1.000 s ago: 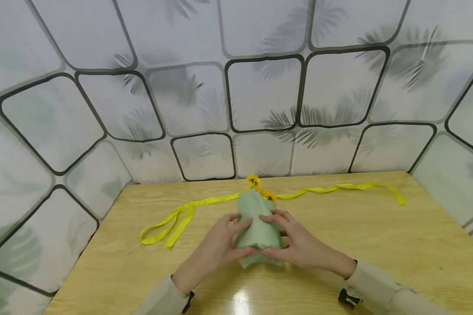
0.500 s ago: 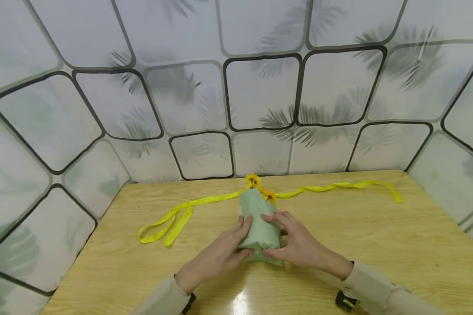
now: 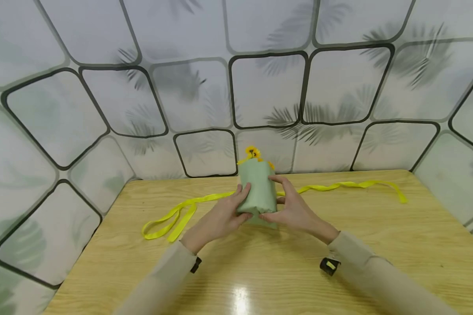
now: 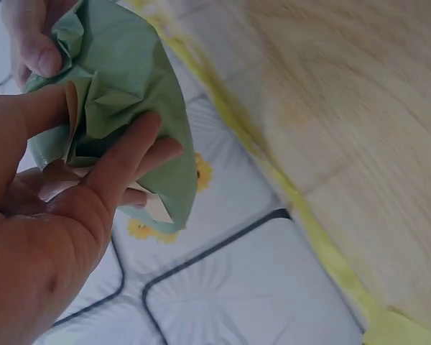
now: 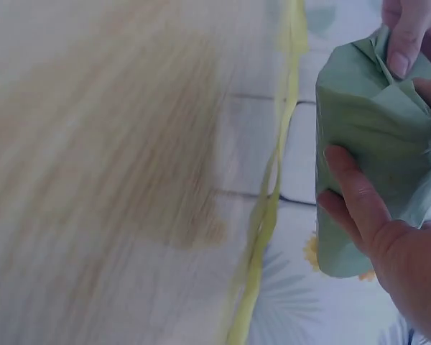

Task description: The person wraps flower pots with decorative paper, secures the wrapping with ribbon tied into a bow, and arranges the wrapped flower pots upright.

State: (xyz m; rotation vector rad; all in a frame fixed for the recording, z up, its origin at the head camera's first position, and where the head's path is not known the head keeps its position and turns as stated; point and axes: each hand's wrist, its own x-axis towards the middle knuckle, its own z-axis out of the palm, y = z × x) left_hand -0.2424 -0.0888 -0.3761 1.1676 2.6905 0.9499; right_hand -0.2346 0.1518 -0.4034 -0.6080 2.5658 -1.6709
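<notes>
A small bouquet wrapped in pale green paper [image 3: 257,186] is held upright at the back middle of the table by both hands. Yellow sunflowers [image 3: 253,152] poke out of its top; the stems are hidden inside. My left hand [image 3: 220,215] grips the left side, and its fingers press the creased paper [image 4: 115,108] in the left wrist view. On the opposite side my right hand [image 3: 295,209] grips the wrap, fingers spread along it. Both thumbs lie near the gathered lower end. Behind the bouquet a long yellow ribbon [image 3: 331,187] runs across the table.
The ribbon's left part is folded into a loop on the wooden table [image 3: 378,245]. A patterned cloth backdrop [image 3: 268,92] rises behind the table's back edge and along both sides. Small dark wrist devices [image 3: 329,265] hang under the sleeves.
Both hands have raised the bouquet and moved it away toward the backdrop, so the flowers now stand higher in view. The left fingers have shifted to the wrap's side. The ribbon stays put.
</notes>
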